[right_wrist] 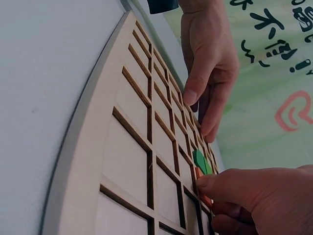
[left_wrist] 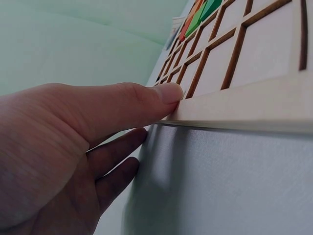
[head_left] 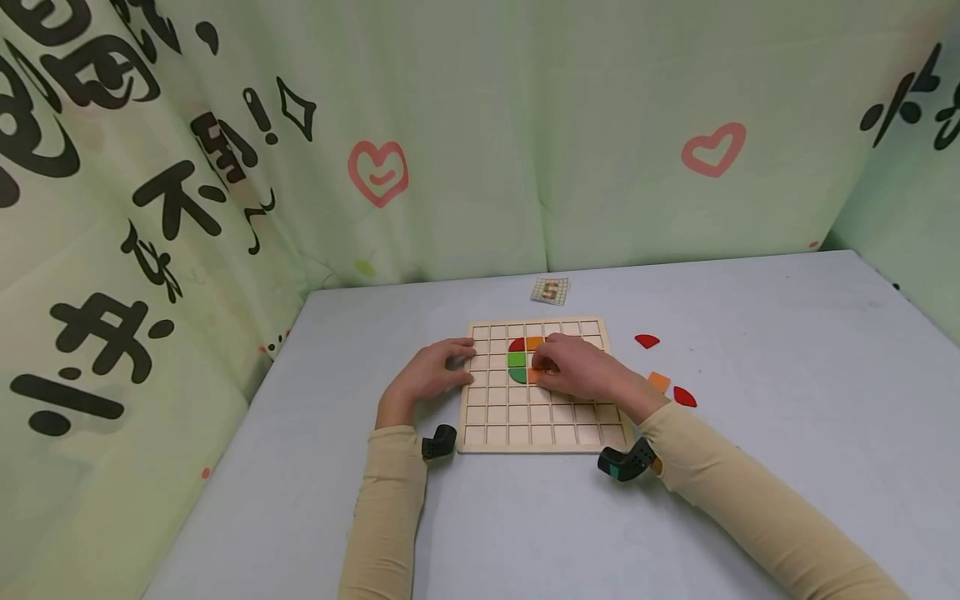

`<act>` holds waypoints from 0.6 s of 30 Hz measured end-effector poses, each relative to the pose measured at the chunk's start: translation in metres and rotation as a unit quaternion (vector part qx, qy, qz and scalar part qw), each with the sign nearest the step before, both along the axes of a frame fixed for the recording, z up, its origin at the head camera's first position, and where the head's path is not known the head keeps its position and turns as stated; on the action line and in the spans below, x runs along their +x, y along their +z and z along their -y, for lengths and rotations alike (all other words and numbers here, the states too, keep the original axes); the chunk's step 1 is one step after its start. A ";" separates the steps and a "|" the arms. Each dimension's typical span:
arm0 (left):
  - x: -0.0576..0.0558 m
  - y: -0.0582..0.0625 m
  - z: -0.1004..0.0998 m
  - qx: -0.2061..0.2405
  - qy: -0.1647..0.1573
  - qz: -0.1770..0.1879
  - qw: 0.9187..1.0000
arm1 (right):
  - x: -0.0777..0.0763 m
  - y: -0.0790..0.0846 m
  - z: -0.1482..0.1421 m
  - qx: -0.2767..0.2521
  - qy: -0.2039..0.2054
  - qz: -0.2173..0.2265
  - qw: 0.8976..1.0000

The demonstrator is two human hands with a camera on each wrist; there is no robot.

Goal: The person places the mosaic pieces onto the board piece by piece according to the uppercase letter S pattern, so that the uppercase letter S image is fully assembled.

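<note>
A square wooden grid board [head_left: 495, 435] lies on the table. Set in its cells are a red quarter-round tile [head_left: 517, 344], an orange tile [head_left: 534, 342], a light green square tile [head_left: 517, 359] and a dark green quarter-round tile [head_left: 517, 376]. My right hand [head_left: 581, 367] reaches over the board with curled fingers. Its thumb and fingertips pinch another orange tile [right_wrist: 199, 173] beside the dark green one, partly hidden by the hand. At the board's left edge is my left hand [head_left: 431, 371], its thumb [left_wrist: 168, 93] straight against the wooden rim and its other fingers loosely extended.
Right of the board lie loose tiles: a red one [head_left: 647, 341], an orange square [head_left: 659, 382] and another red one [head_left: 684, 397], close to the right forearm. A small card [head_left: 550, 291] with a grid pattern lies behind the board. A pale green curtain [head_left: 480, 167] stands behind the table.
</note>
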State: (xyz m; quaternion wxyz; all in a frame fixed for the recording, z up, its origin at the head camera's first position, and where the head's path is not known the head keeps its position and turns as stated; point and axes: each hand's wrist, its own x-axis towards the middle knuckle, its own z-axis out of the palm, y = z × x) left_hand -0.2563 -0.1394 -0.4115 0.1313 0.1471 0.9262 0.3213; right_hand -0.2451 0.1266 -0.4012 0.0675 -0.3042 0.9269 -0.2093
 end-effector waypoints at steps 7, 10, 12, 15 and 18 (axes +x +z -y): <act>0.000 0.001 0.001 0.003 -0.005 0.000 1.000 | 0.006 0.004 -0.010 -0.013 -0.026 0.004 1.000; -0.001 0.001 0.001 -0.001 -0.005 -0.001 1.000 | 0.010 0.011 -0.022 -0.022 -0.054 0.018 0.998; -0.001 0.000 0.001 -0.003 -0.004 -0.001 1.000 | 0.012 0.016 -0.032 -0.026 -0.068 0.025 0.997; -0.001 0.000 0.001 -0.006 -0.004 -0.003 1.000 | 0.015 0.023 -0.048 -0.031 -0.085 0.028 0.995; 0.000 0.001 0.000 -0.003 -0.005 -0.001 1.000 | 0.017 0.027 -0.065 -0.037 -0.102 0.028 0.994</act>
